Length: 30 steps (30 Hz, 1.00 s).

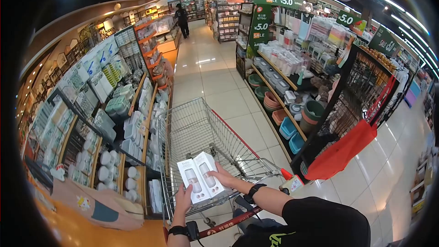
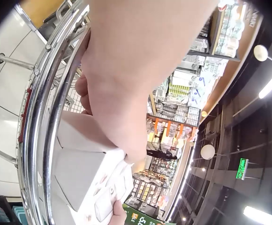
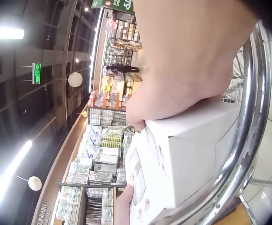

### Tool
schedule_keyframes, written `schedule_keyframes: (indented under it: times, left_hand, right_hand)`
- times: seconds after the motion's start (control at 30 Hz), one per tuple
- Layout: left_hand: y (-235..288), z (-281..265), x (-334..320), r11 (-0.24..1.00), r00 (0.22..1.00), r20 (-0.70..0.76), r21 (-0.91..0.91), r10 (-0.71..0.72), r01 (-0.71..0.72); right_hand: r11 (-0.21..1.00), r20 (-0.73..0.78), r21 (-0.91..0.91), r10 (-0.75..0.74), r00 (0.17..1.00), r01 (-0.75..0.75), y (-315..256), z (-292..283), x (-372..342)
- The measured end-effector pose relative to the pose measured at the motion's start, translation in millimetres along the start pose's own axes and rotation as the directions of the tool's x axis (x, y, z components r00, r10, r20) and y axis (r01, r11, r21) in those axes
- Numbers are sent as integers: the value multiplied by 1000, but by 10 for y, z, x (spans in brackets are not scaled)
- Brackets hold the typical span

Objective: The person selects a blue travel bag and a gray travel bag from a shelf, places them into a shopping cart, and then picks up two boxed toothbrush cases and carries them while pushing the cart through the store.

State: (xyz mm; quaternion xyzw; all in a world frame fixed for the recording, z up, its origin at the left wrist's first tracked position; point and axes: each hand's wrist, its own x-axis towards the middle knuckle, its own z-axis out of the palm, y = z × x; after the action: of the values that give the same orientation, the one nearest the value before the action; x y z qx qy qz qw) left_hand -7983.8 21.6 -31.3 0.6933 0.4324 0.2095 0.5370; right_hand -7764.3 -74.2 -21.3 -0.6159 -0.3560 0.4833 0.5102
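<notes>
Two white cardboard boxes, each printed with a picture of a bottle-shaped item, stand side by side over the near end of a metal shopping cart (image 1: 185,123). The left hand (image 1: 184,198) grips the left box (image 1: 186,169) at its outer side. Around the outer side of the right box (image 1: 205,161) curls the right hand (image 1: 222,177), its thumb on the printed front. In the left wrist view the left hand (image 2: 119,112) covers part of the box; the right wrist view shows the right hand (image 3: 183,89) over the other box's edge.
Shelves of plastic containers (image 1: 132,130) line the left side. On the right, a rack holds basins (image 1: 287,129) and a red cloth (image 1: 340,151) hangs from its end. A tiled aisle (image 1: 219,82) runs ahead, with a person (image 1: 181,18) far down it.
</notes>
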Motion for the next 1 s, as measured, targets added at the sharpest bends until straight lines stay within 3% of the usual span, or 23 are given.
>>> schedule_keyframes:
  times: [0.13,0.2,0.27,0.33,0.37,0.47,0.53,0.57,0.73,0.8,0.87,1.0]
  left_hand:
    - [431,-71,375,992,999,1,120,-43,43]
    - [352,-112,661,997,995,91,-70,-36,42]
    - [234,-131,992,1000,995,93,-8,29,-29]
    - [169,-142,1245,993,996,92,-118,-13,24]
    - [229,-157,1367,994,994,106,-107,-1,13]
    - [351,-133,1682,996,991,131,-81,-24,35]
    - [336,-128,1943,982,990,130,-175,-45,67]
    - [449,-134,2022,992,987,154,-111,-47,64]
    - [101,-91,2903,976,979,203,-213,2,42]
    - [375,-77,3032,980,980,199,-198,13,28]
    - [508,-58,3280,984,974,221,-161,-41,78]
    - [699,35,3822,984,971,238,-174,16,27]
  right_hand:
    - [999,-33,16,-45,998,45,-186,-85,356]
    - [999,-101,-38,32,994,-36,-234,-113,554]
    - [1000,-109,12,-2,994,4,-237,-188,821]
    - [998,-95,-25,-61,994,59,-141,-216,1065]
    - [1000,-104,-11,14,994,-15,-10,-240,1271]
    - [997,-123,-72,-2,992,-7,-171,-365,1530]
    - [992,-191,-115,24,981,-47,-293,-439,1680]
    - [995,-201,-101,-5,980,-16,-338,-457,1784]
    - [984,-212,-171,14,977,-51,-416,-723,2290]
    - [993,-266,-121,-27,964,-6,-301,-787,2608]
    - [995,-226,-88,-56,973,37,-252,-902,2909]
    - [998,-241,-42,-65,968,56,-497,-1158,3265]
